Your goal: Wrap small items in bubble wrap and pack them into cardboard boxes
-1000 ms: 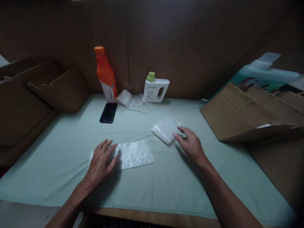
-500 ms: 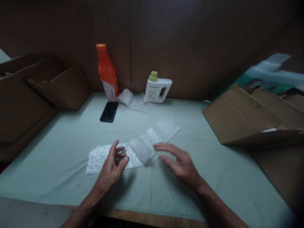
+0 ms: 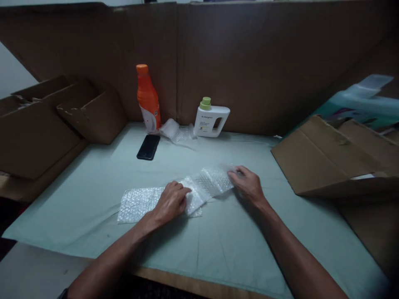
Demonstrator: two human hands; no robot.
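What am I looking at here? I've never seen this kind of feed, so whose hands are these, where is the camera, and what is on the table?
There is no machine: a person works with two bare hands, filmed by a camera on their head looking forward and down. The left hand presses on a flat bubble wrap sheet. The right hand touches the far end of a second bubble wrap piece, which overlaps the first. Both lie on a pale green cloth. At the back stand an orange bottle and a white jug, with a black phone lying nearby. Cardboard boxes sit at the sides.
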